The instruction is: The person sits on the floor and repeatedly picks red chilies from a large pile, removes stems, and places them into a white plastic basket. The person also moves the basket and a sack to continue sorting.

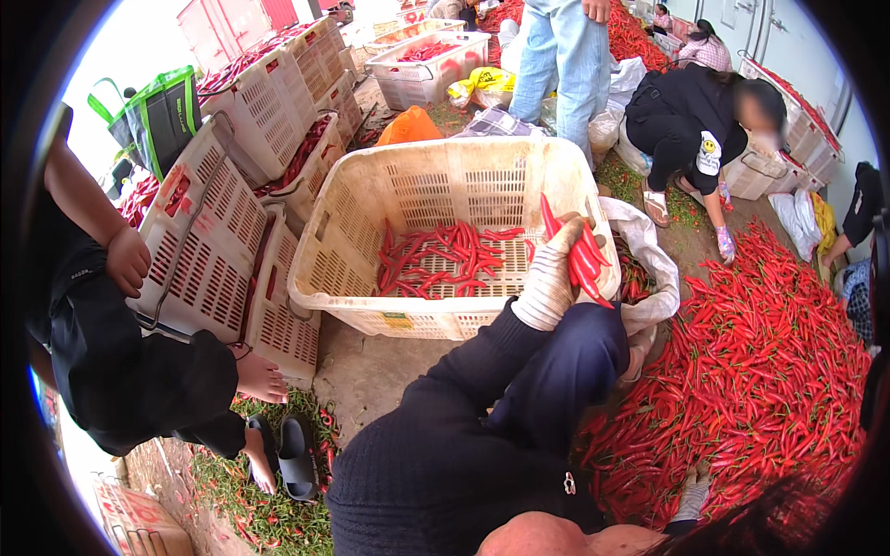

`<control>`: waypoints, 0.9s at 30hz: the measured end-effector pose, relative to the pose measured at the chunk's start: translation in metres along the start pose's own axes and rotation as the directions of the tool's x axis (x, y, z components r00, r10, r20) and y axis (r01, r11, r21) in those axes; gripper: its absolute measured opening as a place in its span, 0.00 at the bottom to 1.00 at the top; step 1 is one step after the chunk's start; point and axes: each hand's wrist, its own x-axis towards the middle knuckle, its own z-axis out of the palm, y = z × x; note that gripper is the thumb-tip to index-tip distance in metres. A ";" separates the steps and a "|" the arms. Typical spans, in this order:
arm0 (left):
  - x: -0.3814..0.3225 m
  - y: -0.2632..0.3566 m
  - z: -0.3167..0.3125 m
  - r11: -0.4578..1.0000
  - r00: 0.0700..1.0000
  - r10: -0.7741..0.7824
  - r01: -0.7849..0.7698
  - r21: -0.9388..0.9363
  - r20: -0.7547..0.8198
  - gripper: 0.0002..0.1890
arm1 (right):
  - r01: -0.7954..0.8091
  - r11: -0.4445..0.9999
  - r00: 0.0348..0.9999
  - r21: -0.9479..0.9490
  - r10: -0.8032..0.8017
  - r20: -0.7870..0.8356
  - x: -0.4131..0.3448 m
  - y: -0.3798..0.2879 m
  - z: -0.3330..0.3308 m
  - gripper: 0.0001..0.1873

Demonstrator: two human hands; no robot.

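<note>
My left hand (562, 267), in a cream striped glove, grips several red chili peppers (583, 260) above the right front corner of a large off-white plastic crate (417, 303). Inside the crate, more red chilies (445, 257) lie loosely on the slatted bottom. At the lower right my right hand (692, 486), in a similar glove, reaches down onto a broad heap of red chilies (758, 347). Hair and the low angle partly hide it, so whether its fingers hold any chilies cannot be told. Many chilies in the heap have green stems.
A white woven sack (650, 257) stands against the crate's right side. Stacked chili crates (208, 236) rise at left, beside a seated person's bare feet (261, 379) and dark slides (297, 459). A crouching person (685, 125) reaches into the heap; another person (562, 62) stands behind the crate.
</note>
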 end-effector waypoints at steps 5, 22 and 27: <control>0.023 0.128 -0.080 0.308 0.730 0.679 -0.374 0.875 0.073 0.45 | -0.092 0.993 0.996 -0.067 0.093 0.002 0.001 0.044 0.006 0.16; -0.046 0.049 0.037 0.977 0.908 0.212 -0.190 -0.096 0.362 0.21 | -0.038 0.985 0.999 -0.169 0.043 0.024 -0.028 -0.038 0.004 0.17; -0.052 -0.063 0.089 0.932 0.869 -0.194 0.308 -0.191 0.455 0.20 | -0.179 0.978 0.984 -0.111 0.179 -0.012 -0.026 -0.056 -0.005 0.18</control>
